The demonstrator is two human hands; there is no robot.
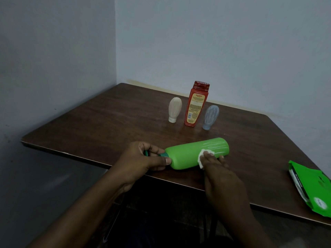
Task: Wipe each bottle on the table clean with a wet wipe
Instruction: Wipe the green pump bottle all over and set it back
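Left hand [143, 160] holds a closed grip on the green bottle [193, 153] at its cap; right hand [217, 169] presses a wet wipe [203, 154] onto it. Behind the green bottle stand a red bottle [196, 106], a cream bottle [174, 110] and a grey bottle [210, 117]; the wipe pack [311, 187] lies right on the desk [107, 122].

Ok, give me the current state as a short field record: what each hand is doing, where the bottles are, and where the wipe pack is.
left hand: grips cap end of green bottle, which lies on its side
right hand: presses white wet wipe on the green bottle's body
standing bottles: cream, red, grey-blue, in a row behind, untouched
wipe pack: green, flat at right table edge
table: dark wood
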